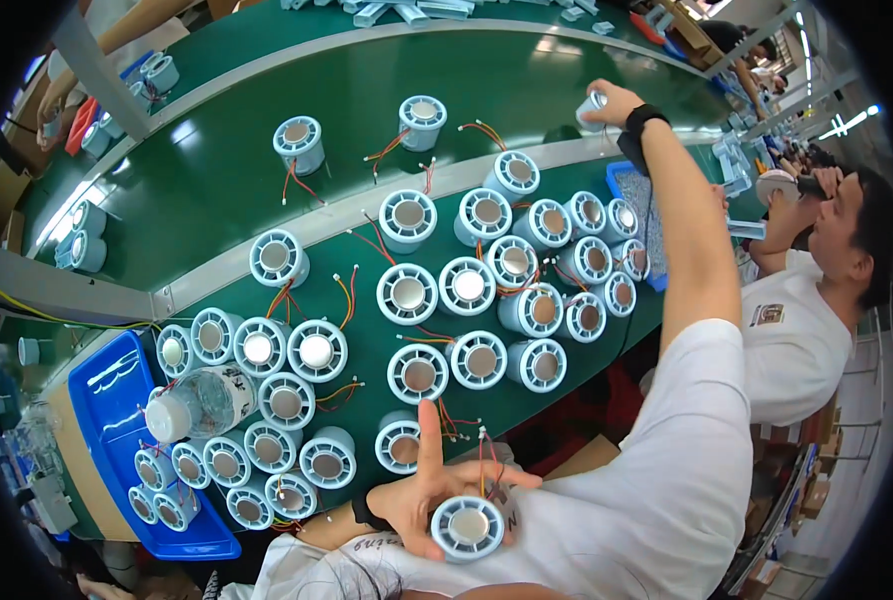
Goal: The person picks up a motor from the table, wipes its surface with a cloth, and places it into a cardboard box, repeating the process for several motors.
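My left hand [413, 503] is close to my body at the bottom, index finger stretched out. It holds a light-blue round plastic housing [468, 528] with a spoked rim, a metal disc in the middle and thin coloured wires. My right hand [618, 102], a black band on its wrist, reaches far up to the right. Its fingers are closed around another light-blue housing [591, 108] above the green belt. Many similar housings stand on the green table, one [417, 373] just beyond my left index finger and another [399, 443] beside that hand.
A clear plastic bottle [206, 402] lies across housings by a blue tray [116, 385] at left. Two housings [298, 143] stand on the far belt [366, 75], behind a metal rail [356, 205]. A blue bin [628, 182] sits under my right arm. A co-worker [806, 310] is at right.
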Available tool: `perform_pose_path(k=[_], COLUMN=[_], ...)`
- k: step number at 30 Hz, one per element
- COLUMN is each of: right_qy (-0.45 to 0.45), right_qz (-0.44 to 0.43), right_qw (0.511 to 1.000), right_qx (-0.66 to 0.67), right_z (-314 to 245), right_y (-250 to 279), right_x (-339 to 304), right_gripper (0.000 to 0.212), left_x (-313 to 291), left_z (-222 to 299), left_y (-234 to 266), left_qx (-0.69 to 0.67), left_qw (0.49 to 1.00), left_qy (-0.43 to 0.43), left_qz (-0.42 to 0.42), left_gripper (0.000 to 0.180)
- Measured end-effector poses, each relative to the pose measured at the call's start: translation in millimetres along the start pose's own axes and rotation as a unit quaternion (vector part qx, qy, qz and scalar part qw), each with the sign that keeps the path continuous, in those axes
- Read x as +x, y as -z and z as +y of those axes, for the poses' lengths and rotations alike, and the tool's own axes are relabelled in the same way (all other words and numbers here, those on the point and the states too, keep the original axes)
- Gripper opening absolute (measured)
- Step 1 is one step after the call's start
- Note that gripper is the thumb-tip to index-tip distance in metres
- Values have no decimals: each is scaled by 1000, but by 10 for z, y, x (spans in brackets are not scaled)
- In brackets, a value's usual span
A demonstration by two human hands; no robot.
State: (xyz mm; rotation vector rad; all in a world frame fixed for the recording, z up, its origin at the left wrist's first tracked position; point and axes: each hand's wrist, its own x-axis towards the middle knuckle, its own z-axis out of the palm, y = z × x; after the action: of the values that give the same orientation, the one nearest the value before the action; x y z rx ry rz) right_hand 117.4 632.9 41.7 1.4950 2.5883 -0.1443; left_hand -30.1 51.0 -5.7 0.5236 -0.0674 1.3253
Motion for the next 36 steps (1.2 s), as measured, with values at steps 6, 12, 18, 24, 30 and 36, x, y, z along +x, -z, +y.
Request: perform_pose_path(k=[6, 12, 18, 24, 30, 36], right_qy=[359, 401, 320, 258, 279, 358], right_qz=[-33, -98, -273, -301, -180, -60], right_qw=[905, 879, 902, 910, 886, 912], right_qx=[227, 239, 101, 117, 325, 191], right_z=[-1071, -1859, -2341, -2439, -2358, -2423], right_y=[706, 619, 587, 284, 146, 289], right_x=[-1865, -3370, -3949, -4083, -4180, -4546], right_gripper=[68, 78, 73, 81, 99, 103], left_x=[-101, -143, -309, -420, -550, -522], left_z=[-126, -73, -102, -114, -79, -100], left_y=[73, -185, -309, -392, -362, -462], left_qx=[86, -57, 51, 69, 434, 703], left_qw=[995, 969, 983, 972, 859, 631], left_qy=[53, 180, 140, 148, -44, -238], left_qz=[-26, 158, 109, 170, 268, 226], left_gripper=[54, 68, 84, 77, 68, 79])
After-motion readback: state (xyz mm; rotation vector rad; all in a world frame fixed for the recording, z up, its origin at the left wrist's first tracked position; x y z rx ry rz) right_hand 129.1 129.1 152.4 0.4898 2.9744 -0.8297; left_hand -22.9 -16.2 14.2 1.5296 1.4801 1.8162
